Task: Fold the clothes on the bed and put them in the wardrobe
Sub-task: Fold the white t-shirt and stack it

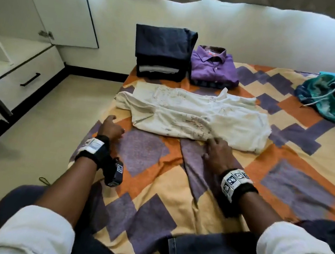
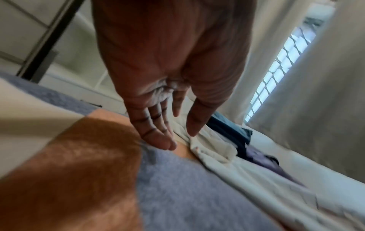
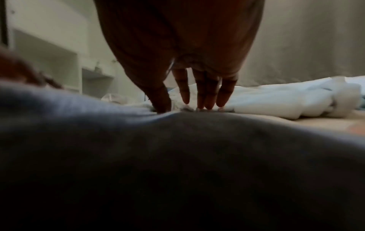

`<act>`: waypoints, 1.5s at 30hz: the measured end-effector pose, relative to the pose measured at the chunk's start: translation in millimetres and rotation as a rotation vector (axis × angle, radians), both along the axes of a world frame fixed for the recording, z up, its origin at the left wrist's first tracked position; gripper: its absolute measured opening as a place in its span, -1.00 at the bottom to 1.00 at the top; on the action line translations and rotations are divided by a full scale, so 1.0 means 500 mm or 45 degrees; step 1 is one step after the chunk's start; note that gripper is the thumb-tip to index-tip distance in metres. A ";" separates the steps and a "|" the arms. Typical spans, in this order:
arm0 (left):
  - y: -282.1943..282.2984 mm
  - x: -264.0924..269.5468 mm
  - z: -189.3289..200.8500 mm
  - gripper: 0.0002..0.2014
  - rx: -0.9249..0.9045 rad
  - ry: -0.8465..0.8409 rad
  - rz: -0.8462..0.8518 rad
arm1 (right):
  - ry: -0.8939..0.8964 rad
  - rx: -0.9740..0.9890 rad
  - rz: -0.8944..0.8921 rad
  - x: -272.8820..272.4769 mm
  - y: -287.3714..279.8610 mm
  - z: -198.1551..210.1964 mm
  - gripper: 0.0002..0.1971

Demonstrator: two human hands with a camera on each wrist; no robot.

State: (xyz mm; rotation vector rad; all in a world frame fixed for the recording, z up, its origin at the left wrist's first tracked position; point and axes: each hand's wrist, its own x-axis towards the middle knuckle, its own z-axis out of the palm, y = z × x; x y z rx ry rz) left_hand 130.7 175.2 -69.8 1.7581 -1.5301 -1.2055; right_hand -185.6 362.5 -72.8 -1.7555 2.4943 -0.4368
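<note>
Cream, rumpled shirt (image 1: 192,115) lies half-folded on the patchwork bedspread (image 1: 284,181), both hands' straightened fingers (image 3: 205,96) grasping nothing.

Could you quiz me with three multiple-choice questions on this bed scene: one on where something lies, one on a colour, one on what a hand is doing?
1. Where does the dark folded stack sit?
A. Left of the purple shirt, at the far edge of the bed
B. On the floor
C. On top of the white shirt

2. What colour is the folded shirt with the collar showing?
A. Red
B. Purple
C. Green

3. What is the right hand doing?
A. Lifting a hanger
B. Its fingertips meet the white shirt's near edge
C. Resting on the wardrobe

Answers:
1 A: the head view shows the two piles side by side near the wall.
2 B: its collar and front are purple.
3 B: the right wrist view shows its fingers reaching down to the white cloth.
</note>
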 end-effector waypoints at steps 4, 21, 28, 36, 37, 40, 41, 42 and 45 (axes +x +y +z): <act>-0.001 -0.019 -0.004 -0.40 -0.355 -0.448 -0.180 | 0.072 0.068 0.032 0.000 -0.031 0.021 -0.71; -0.103 -0.079 0.065 -0.86 -0.990 -0.721 -1.059 | 0.137 0.294 0.351 0.100 -0.213 0.054 -0.78; -0.067 -0.091 0.190 -0.82 -0.892 -0.189 -0.704 | -0.407 -0.038 0.362 0.105 -0.223 0.122 -0.79; -0.057 -0.102 0.097 -0.33 -0.593 -0.993 -0.950 | 0.075 0.332 0.424 0.122 -0.198 0.028 -0.76; -0.058 -0.104 0.081 -0.24 -0.643 -1.101 -0.964 | 0.056 0.305 0.427 0.120 -0.200 0.025 -0.78; -0.062 -0.121 0.058 -0.13 -0.869 -1.359 -1.074 | 0.027 0.313 0.450 0.118 -0.196 0.028 -0.78; -0.061 -0.131 0.054 -0.16 -0.885 -1.384 -1.127 | 0.030 0.348 0.474 0.115 -0.192 0.029 -0.78; -0.060 -0.139 0.053 -0.22 -0.862 -1.396 -1.164 | 0.022 0.399 0.503 0.112 -0.188 0.031 -0.79; -0.068 -0.146 0.068 -0.58 -0.847 -1.305 -1.231 | -0.053 0.492 0.553 0.099 -0.186 0.052 -0.90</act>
